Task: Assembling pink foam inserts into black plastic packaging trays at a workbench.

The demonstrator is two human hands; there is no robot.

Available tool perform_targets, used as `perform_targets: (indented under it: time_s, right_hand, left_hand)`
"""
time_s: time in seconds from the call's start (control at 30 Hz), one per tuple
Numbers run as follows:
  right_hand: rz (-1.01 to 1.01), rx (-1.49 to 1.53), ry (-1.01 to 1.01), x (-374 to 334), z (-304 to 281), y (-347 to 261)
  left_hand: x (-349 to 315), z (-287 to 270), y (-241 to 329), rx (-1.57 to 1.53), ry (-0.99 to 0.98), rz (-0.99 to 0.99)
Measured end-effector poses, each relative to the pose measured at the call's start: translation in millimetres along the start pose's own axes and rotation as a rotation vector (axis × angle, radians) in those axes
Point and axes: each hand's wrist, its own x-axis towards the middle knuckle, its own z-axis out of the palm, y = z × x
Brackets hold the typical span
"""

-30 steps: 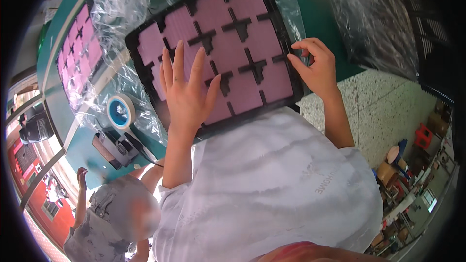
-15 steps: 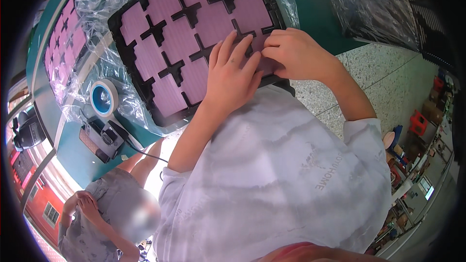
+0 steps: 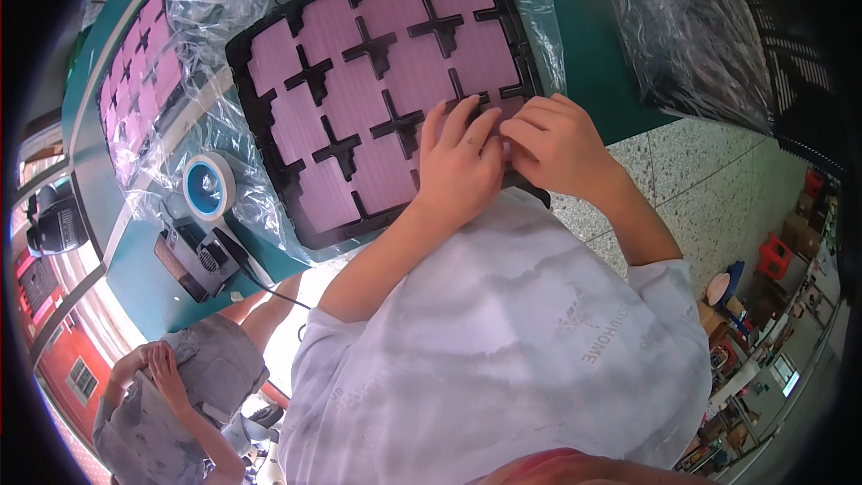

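In front of me lies a black tray [image 3: 521, 45] with cross-shaped dividers, its compartments filled with pink, finely striped pieces [image 3: 355, 90]. Over the compartments at its near right corner, my left hand [image 3: 460, 162] rests with fingers stretched out and slightly bent, the tips by a divider. Close beside it, my right hand [image 3: 558, 148] has its fingers curled together at the same corner. Whatever its fingertips pinch, if anything, is hidden. The piece beneath both hands is mostly covered.
A roll of white tape [image 3: 208, 186] and a grey device with a cable [image 3: 202, 260] sit left on the green table [image 3: 588, 45]. Clear plastic film [image 3: 220, 0] surrounds the tray. A second pink-filled tray [image 3: 135, 81] stands far left. Another person [image 3: 171, 395] sits at lower left.
The tray and table appear shifted slightly right and down in view. My hands have drawn closer together at the corner, and my left fingers are less spread.
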Motion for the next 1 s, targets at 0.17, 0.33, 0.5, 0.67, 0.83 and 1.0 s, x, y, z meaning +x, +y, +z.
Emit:
perform_targets:
  time_s: [0.17,0.33,0.5,0.67,0.83,1.0]
  right_hand:
    - [0.022,0.244,0.18,-13,-6,-5]
    - [0.026,0.096,0.241,-31,9,14]
    - [-0.021,0.127,0.302,-22,-1,8]
    - [-0.066,0.157,0.364,-15,-14,1]
    - [-0.096,0.122,0.361,-9,-19,-3]
    - [-0.071,0.122,0.335,-13,-15,-1]
  left_hand:
    - [0,3,-3,-0.091,0.049,0.032]
    - [0,2,-6,-0.124,0.134,0.087]
    - [-1,-27,2,-0.091,0.135,0.033]
    - [-24,-41,-11,0.179,0.161,-0.052]
    - [-43,-57,-17,0.315,0.229,-0.102]
    - [-97,-95,-46,0.54,0.221,-0.287]
